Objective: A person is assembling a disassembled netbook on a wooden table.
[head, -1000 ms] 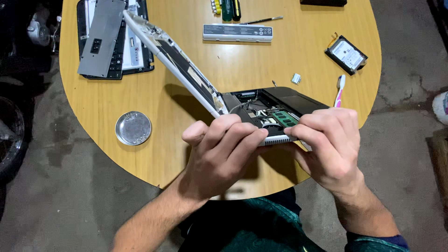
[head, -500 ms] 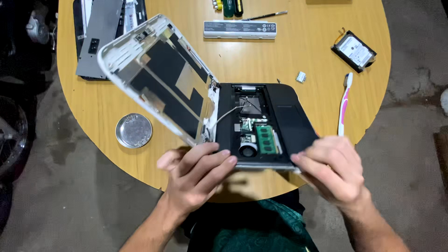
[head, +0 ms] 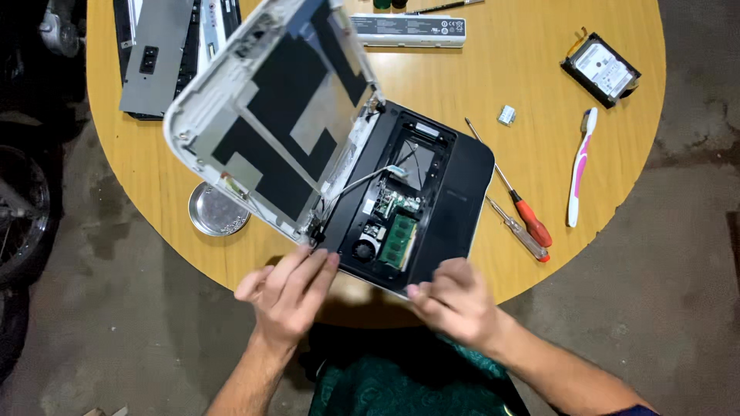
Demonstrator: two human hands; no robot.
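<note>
Laptop teardown, head cam: left hand (head: 289, 296), fingers loosely open, touches hinge corner of raised white lid (head: 270, 115); right hand (head: 459, 302), fingers curled, grips front edge of black laptop base (head: 462, 192) at round wooden table (head: 532, 62) edge. Lid-separation stage, prob.; hinge & cable need freeing.

This is looking like an informal repair workshop, perhaps a garage. A round wooden table (head: 539, 69) is standing on a bare, stained concrete floor (head: 100, 331), and a vehicle wheel (head: 19, 208) is showing at the left edge. A laptop (head: 408, 200) is lying opened up with its circuit boards exposed, and around it are lying screwdrivers (head: 524, 216), a removed hard drive (head: 601, 69), a battery pack (head: 408, 31), a small metal dish (head: 216, 212) and a toothbrush (head: 580, 166).
</note>
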